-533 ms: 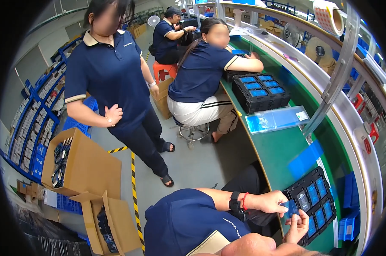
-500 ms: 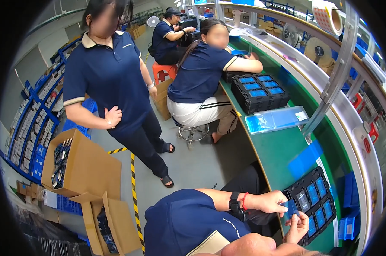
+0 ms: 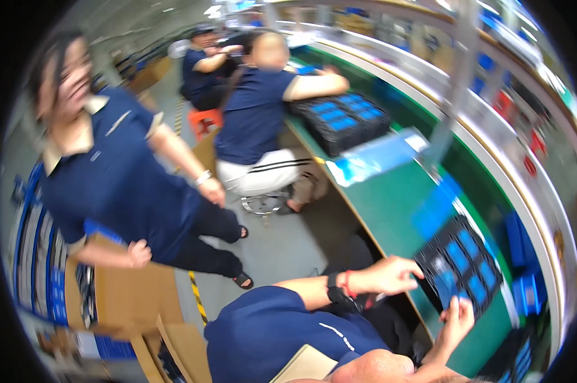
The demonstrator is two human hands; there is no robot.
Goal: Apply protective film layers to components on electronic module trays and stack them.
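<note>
My left hand (image 3: 390, 276), with a dark watch and red cord at the wrist, reaches to the near left edge of a black tray (image 3: 437, 241). Its fingertips are pinched together, but blur hides what they hold, if anything. My right hand (image 3: 457, 319) is closed at the tray's lower edge, pinching a small translucent blue film (image 3: 448, 285). This film hangs over the tray between my hands. Blue-faced flat pieces (image 3: 457, 256) sit in rows in the tray's pockets. Beyond the tray, a larger blue sheet (image 3: 435, 207) lies on the green bench.
Along the green bench (image 3: 384, 198) lie a clear-and-blue plastic packet (image 3: 381, 156) and stacked black trays (image 3: 346, 121). A metal post (image 3: 451, 96) rises behind. Blue bins (image 3: 527, 293) stand right. One person (image 3: 122, 166) stands left; another (image 3: 256, 108) sits farther along. Cardboard boxes (image 3: 138, 287) are lower left.
My hands have moved apart, the left one away from the blue film, which is now over the tray. The view has shifted; the standing person has come nearer and lowered an arm.
</note>
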